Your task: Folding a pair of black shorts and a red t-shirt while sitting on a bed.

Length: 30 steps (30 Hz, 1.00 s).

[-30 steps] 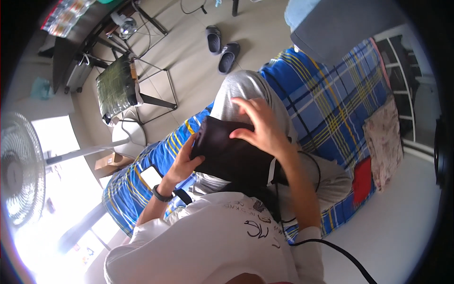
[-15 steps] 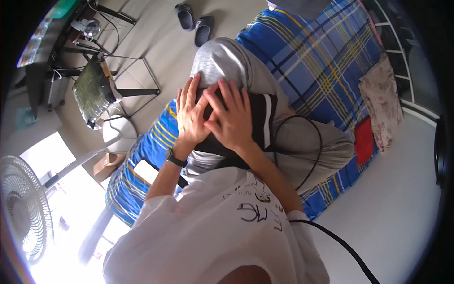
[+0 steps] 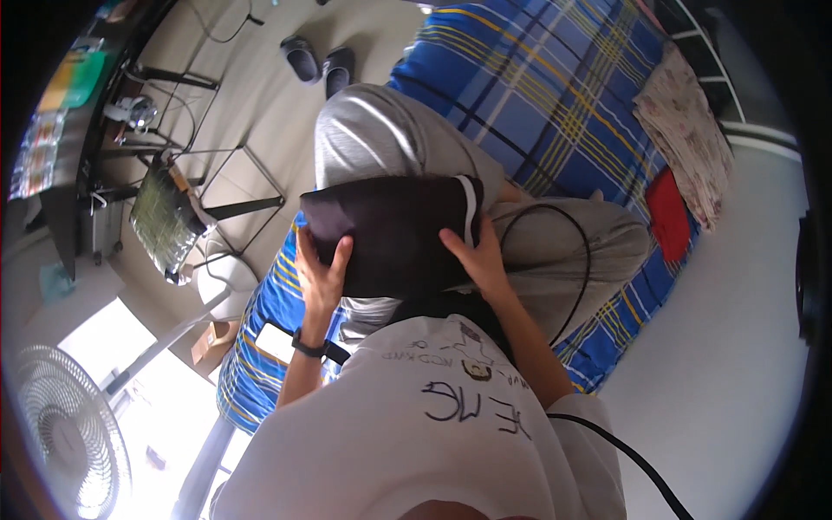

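A folded black cloth [image 3: 390, 238], with a white stripe along its right end, rests across my lap on my grey trousers [image 3: 368, 139]. My left hand [image 3: 321, 276] grips its left end, thumb on top and the other fingers at the outer edge. At the striped end, my right hand [image 3: 477, 258] holds it, thumb on the upper face and fingers hidden behind or beneath. The cloth looks flat and compact, its near edge close to my white shirt. A dark watch [image 3: 314, 345] is on my left wrist.
I sit cross-legged on a bed with a blue plaid sheet [image 3: 529, 104]. A black cable [image 3: 588, 260] loops over my right leg. Beside my left arm lies a white rectangular object [image 3: 276, 341]. Red cloth [image 3: 667, 217] and floral cloth [image 3: 685, 130] lie at right; a fan [image 3: 69, 425] stands at left.
My hands were lying flat, overlapping on the cloth; now they have moved apart to its two ends and grip it. The cloth shows more fully, and the view has shifted slightly.
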### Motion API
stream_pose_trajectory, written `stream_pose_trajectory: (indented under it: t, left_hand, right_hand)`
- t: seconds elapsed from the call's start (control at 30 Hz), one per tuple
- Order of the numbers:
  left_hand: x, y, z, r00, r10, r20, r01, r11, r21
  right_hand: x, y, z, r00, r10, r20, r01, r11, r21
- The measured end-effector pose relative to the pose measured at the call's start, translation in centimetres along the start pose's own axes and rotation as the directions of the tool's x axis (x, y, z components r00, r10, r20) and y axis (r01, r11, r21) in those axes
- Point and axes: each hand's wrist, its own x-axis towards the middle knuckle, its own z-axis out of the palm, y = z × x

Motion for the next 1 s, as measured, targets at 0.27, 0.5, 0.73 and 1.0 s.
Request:
stream_pose_trajectory:
  t: [0.27, 0.5, 0.73, 1.0]
  left_hand:
    - [-0.4, 4.9, -3.3, 0.885, -0.127, 0.447, 0.391, 0.725, -0.568]
    - [2.4, 7.5, -2.2, 0.829, -0.154, 0.537, 0.517, 0.576, -0.633]
    - [2.6, 15.7, 7.0, 0.789, 0.076, 0.610, 0.323, 0.793, -0.516]
    - [-3.7, 34.9, 26.6, 0.437, 0.578, 0.690, 0.051, 0.750, -0.660]
  right_hand:
    - [1.5, -2.0, -2.2, 0.757, 0.470, 0.455, -0.641, 0.669, 0.376]
    - [-2.5, -7.5, -4.8, 0.799, 0.212, 0.563, -0.546, 0.650, 0.529]
    - [-6.4, -11.2, -17.3, 0.995, 0.051, -0.090, -0.023, 0.960, 0.280]
    - [-15.9, -14.8, -37.1, 0.693, -0.032, -0.720, 0.328, 0.903, 0.276]
